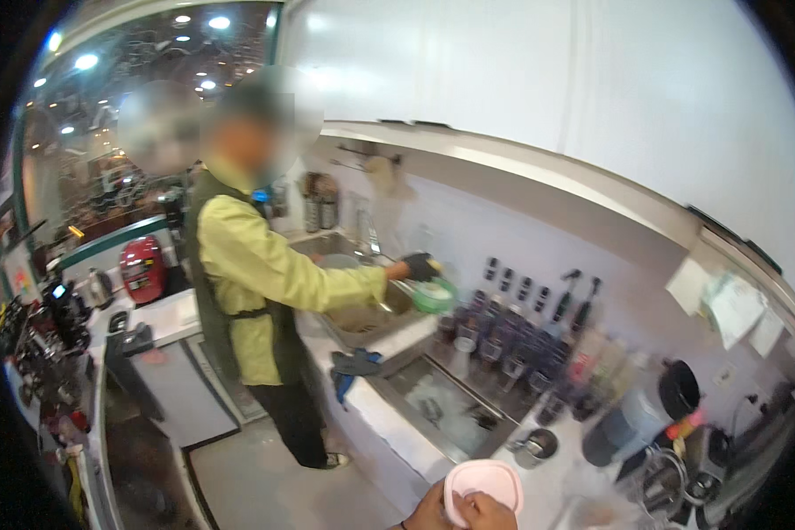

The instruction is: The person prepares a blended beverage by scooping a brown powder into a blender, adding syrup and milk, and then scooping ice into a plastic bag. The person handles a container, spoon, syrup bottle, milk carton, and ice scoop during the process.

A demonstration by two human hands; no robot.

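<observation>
Low in the head view, a pink plastic container with rounded corners (pixel 493 478) is between my two hands, above the counter's front edge. My left hand (pixel 430 510) grips its left side, and a dark band shows at that wrist. Across its pink face lies my right hand (pixel 487 513), fingers bent against the surface. Whether this face is a separate lid or the inside of the container, I cannot tell. The frame's lower edge cuts off both hands. Just beyond them on the counter stands a metal pitcher (pixel 535 447).
A co-worker in a yellow shirt (pixel 238 265), one hand dark-gloved, reaches over the sink (pixel 364 318) to a green bowl (pixel 434 298). Gloves (pixel 356 364) lie beside an ice-filled metal bin (pixel 447 404). Several pump bottles (pixel 503 338) line the wall; white cabinets (pixel 477 66) hang above.
</observation>
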